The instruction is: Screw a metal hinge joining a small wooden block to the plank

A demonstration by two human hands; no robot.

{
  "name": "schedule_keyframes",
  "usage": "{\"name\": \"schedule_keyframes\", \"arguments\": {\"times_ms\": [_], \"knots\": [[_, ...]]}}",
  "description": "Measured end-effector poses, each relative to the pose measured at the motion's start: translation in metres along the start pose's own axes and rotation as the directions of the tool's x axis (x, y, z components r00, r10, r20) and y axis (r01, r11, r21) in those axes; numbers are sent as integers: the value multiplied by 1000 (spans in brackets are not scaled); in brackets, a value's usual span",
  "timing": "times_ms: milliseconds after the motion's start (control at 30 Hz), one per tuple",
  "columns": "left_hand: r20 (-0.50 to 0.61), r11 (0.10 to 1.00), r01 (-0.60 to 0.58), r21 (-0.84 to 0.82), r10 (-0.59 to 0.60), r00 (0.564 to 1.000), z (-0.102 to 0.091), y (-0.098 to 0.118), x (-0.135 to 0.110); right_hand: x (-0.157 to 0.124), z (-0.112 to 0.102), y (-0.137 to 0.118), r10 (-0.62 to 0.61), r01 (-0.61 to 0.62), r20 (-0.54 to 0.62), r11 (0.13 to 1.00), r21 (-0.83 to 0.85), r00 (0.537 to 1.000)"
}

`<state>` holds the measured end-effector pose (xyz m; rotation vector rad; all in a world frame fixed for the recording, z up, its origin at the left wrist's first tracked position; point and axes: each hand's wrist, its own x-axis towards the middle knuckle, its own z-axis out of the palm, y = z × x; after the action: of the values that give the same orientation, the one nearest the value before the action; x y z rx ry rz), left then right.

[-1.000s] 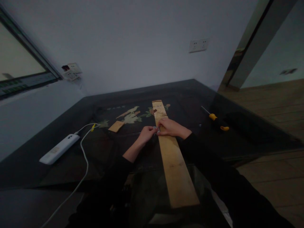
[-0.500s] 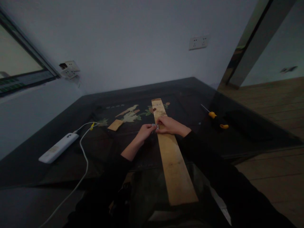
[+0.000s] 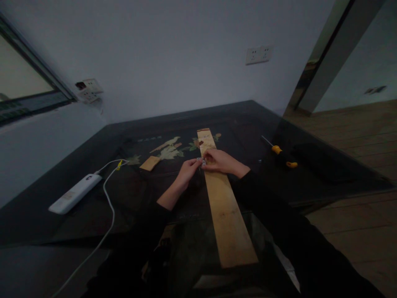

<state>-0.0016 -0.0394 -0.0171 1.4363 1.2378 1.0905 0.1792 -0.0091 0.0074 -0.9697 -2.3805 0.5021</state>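
Note:
A long wooden board (image 3: 228, 219) runs from the tabletop toward me, its near end jutting past the table's front edge. At the board's left side, my left hand (image 3: 187, 170) pinches one end of a small silvery metal piece with dark holes that looks like a hinge (image 3: 203, 162). Fingers of my right hand (image 3: 218, 160) close on the hinge's other side, above the board. The fingertips cover much of the hinge, so its exact shape is partly hidden.
A screwdriver (image 3: 276, 150) with a yellow and black handle lies to the right. Left of my hands is a small wooden piece (image 3: 150, 163). Farther left, a white power strip (image 3: 76, 193) trails a cable (image 3: 112, 207) over the dark table's (image 3: 130, 223) front edge.
Both hands have shifted very slightly up with the hinge, which is turned a little between the fingers. The board and the other items stay in place.

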Motion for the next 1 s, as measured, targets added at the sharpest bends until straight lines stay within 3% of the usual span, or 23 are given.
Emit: {"name": "schedule_keyframes", "arguments": {"times_ms": [167,400,567,800,1000], "knots": [[23,989,6,-147,-3,1000,3,3,-2,-2,-7,-2,19,-18,-15,997,79,1000],[179,947,173,-271,-127,976,6,10,-8,-6,-19,-1,43,-55,74,983,175,996],[294,922,270,-276,-186,937,10,17,-17,-20,-25,-4,14,-32,99,983,179,995],[480,898,390,-206,-254,839,15,23,-28,-44,-25,-6,27,-72,194,970,232,981],[518,896,411,-167,-275,810,14,22,-28,-45,-20,-6,-3,-39,211,980,196,977]]}}
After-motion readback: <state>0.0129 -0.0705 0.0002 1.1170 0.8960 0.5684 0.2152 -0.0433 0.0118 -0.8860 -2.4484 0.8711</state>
